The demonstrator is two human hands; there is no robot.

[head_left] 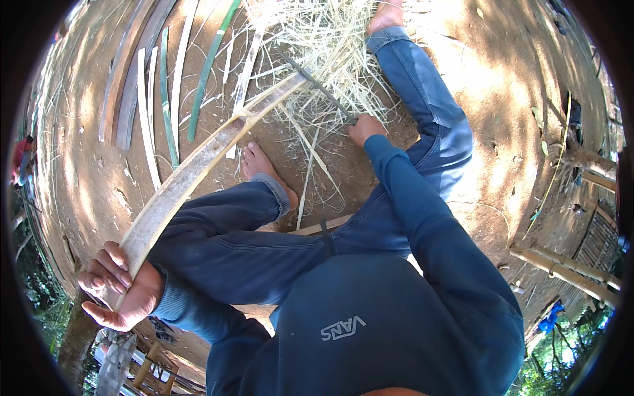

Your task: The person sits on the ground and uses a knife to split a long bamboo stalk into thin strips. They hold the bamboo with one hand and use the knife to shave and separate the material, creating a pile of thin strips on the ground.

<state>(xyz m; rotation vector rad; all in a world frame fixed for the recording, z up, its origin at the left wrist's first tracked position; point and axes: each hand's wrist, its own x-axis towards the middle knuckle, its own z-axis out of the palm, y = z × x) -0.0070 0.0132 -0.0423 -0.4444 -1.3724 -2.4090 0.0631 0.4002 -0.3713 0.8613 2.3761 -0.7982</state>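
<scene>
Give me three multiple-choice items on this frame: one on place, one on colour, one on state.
1. Where do the loose pale straw-like shavings lie?
A on the dirt ground by the feet
B on a table
C in a basket

2. What colour are the person's jeans?
A red
B blue
C white

3. What is the left hand doing?
A hanging free
B closed on the long pale split bamboo strip
C resting flat on the knee

Key: 1 A, shavings spread over the bare earth; 2 B, denim is blue; 3 B, fingers wrap the strip's near end.
</scene>
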